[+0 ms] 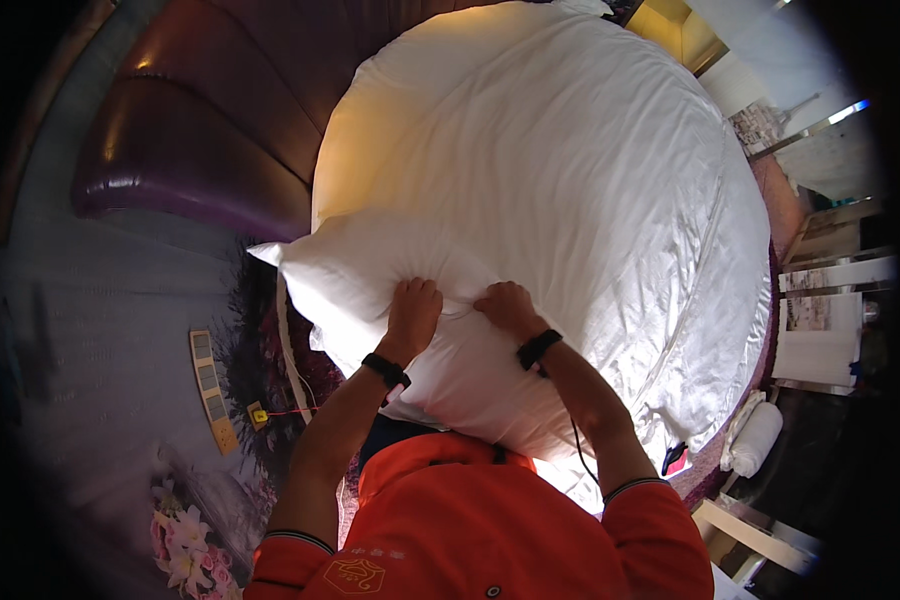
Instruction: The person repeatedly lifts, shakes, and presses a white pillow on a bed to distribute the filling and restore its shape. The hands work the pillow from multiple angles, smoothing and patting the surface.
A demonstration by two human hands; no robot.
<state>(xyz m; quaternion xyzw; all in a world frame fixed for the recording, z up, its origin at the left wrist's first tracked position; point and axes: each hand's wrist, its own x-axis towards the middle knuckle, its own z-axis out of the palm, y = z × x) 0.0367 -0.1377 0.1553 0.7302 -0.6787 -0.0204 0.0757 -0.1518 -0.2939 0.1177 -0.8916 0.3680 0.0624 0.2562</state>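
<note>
A white pillow (pixel 345 270) lies across the near edge of a bed with a white duvet (pixel 555 150). My left hand (pixel 414 311) grips the pillow's cloth near its middle, fingers curled into it. To the right, my right hand (pixel 508 306) is closed on the same cloth, a short gap from the left one. Creases run out from both hands. One pointed corner of the pillow sticks out at the left. Each wrist wears a black strap, and a thin black cable hangs from the right one.
A purple padded headboard (pixel 210 127) borders the bed at the upper left. On the left wall are a switch panel (pixel 212 390) and a socket with a yellow plug (pixel 260 415). A rolled white towel (pixel 756 439) lies to the right, past the bed's edge.
</note>
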